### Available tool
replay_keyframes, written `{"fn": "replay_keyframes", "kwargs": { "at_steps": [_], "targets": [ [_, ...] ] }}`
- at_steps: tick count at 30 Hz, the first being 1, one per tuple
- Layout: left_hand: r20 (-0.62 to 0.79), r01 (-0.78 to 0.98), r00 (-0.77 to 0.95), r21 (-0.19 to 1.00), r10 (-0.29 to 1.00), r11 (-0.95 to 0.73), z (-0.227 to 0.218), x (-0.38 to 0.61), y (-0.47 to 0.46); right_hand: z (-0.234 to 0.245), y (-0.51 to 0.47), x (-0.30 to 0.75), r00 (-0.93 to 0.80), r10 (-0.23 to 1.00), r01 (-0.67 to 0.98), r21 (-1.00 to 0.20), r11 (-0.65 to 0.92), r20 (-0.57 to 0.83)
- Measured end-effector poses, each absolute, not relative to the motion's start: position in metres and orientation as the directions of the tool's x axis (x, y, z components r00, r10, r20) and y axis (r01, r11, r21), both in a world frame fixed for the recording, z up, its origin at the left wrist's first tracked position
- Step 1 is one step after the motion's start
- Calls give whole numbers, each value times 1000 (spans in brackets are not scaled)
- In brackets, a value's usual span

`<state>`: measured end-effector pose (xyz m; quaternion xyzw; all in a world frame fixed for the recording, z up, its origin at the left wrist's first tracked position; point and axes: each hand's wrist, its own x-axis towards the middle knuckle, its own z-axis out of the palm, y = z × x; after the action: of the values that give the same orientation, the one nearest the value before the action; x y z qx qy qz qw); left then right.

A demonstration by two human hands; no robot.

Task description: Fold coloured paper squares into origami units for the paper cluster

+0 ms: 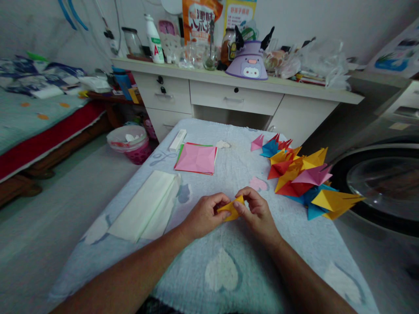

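A small folded piece of yellow origami paper (231, 213) is held between both hands, just above the cloth-covered table. My left hand (207, 214) pinches its left end between thumb and fingers. At the upper right corner, my right hand (257, 211) grips it with thumb and forefinger. To the right lies a cluster of folded paper cranes (291, 172) in yellow, red, blue and pink. Beyond my left hand rests a stack of square paper sheets (196, 158), pink on top, with red and green edges showing.
A folded pale sheet (147, 205) lies on the tablecloth (193, 279) at left, with a white narrow box (178, 140) farther back. Behind stands a white desk (235, 93) crowded with bottles and bags. A washing machine (386, 187) is at right, a pink bin (137, 152) at left.
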<state>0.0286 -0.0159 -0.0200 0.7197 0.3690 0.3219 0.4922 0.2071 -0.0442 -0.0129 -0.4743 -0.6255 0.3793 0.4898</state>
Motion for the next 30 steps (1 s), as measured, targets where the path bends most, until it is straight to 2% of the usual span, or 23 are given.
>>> {"fn": "replay_keyframes", "kwargs": {
  "at_steps": [4,12,19,25,30],
  "targets": [
    [88,231,527,942,845,-242,-21,29,-16,-13,-44,208,-86,966,240,-936,259,245],
    [100,196,511,953,854,-229,-21,29,-16,-10,-46,210,-48,979,162,-966,202,197],
    [86,-32,474,996,876,-81,-23,29,-15,-18,-44,209,42,976,89,-974,209,214],
    [130,-97,425,991,896,-97,-23,29,-15,-16,-43,208,6,943,233,-918,321,332],
    [187,-1,388,979,902,-203,-24,28,-14,-17,-42,209,-16,910,307,-864,399,414]
  ]
}}
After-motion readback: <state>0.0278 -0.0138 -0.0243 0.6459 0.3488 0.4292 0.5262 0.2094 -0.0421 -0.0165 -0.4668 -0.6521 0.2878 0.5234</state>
